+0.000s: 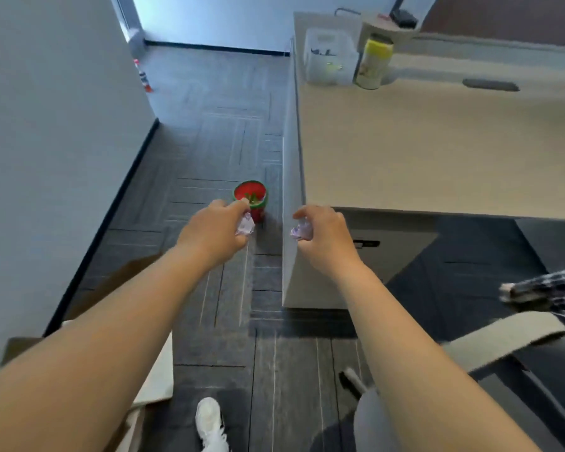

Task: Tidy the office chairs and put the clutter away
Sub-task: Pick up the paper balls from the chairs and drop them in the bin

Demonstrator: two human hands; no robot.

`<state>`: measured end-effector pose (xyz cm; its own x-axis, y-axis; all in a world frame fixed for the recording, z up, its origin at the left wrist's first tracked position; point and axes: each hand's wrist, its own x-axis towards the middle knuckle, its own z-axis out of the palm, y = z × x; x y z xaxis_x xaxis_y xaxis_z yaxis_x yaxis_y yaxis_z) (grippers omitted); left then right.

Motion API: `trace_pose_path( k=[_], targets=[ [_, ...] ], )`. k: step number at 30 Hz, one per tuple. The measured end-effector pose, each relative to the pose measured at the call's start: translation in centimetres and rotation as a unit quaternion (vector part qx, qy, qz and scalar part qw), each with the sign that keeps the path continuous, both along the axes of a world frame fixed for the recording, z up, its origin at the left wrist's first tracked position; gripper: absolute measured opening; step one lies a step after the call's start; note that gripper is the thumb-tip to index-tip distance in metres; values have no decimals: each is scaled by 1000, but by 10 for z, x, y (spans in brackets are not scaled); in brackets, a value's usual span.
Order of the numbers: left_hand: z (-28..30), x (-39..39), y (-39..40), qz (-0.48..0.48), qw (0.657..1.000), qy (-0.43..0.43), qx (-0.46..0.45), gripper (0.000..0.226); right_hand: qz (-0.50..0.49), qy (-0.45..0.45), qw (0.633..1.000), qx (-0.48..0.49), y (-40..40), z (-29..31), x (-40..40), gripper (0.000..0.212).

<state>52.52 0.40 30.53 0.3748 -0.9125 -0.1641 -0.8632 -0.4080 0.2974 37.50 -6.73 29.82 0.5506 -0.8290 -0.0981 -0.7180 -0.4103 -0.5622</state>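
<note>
While both arms reached forward over the dark carpet floor point(209, 132), the left hand point(213, 230) was curled shut around one crumpled pale-purple wrapper point(245, 225), pinched at the fingertips just above and beside the red bin point(251, 198). That small red bin with green rim stood on the floor near the tabletop's end panel point(290, 223) and already held some scraps. The right hand point(324, 237) was likewise closed on a second crumpled purple wrapper point(301, 230), held in front of the panel, a little apart from the bin.

Step in hand looked like dropping the clutter in the bin. To do it well: bring the left hand squarely over the opening before letting go, since the bin is small and light paper drifts; then swing the right hand across to the same spot, clearing the panel edge.

Counts: two wrappers, one per hand; one bin; on the tabletop point(437, 151) at far right one clear plastic box point(331, 57) and one yellow-lidded canister point(374, 62) side by side. One white shoe point(209, 422) at the bottom, part of one office chair point(503, 347) at lower right with a checked cloth point(552, 295) above it
</note>
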Motion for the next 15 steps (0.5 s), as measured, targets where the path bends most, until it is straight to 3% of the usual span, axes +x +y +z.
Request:
trace_pose_path(
  k=[6, 15],
  targets=[
    [-13, 94, -29, 50, 999, 20, 0, 47, 36, 23, 999, 13, -41, -12, 100, 42],
    [-36, 206, -105, 77, 996, 47, 13, 49, 11, 32, 998, 44, -128, -36, 214, 47]
  ],
)
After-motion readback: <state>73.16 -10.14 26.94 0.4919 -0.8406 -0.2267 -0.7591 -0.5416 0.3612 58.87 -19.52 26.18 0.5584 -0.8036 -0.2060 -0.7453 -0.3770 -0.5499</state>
